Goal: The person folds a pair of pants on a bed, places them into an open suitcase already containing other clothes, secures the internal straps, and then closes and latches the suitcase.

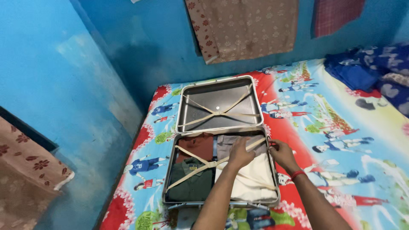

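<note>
Walls (64,81): blue, patchy paint | my bed (341,123): bright cartoon-print sheet | floral cloth (245,27) hung on far wall | blue bedding (370,68) heaped at corner | light: dim, even

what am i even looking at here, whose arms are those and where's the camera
The single picture comes from a camera worn on a person's head, looking down, so the two bare arms are that person's own. An open suitcase lies on a bed with a colourful printed sheet. Its lower half holds folded clothes under crossed beige straps; the lid half is empty apart from its own straps. The left hand rests on a strap, the fingers gripping it. The right hand is at the suitcase's right edge, touching the strap's end.
</note>
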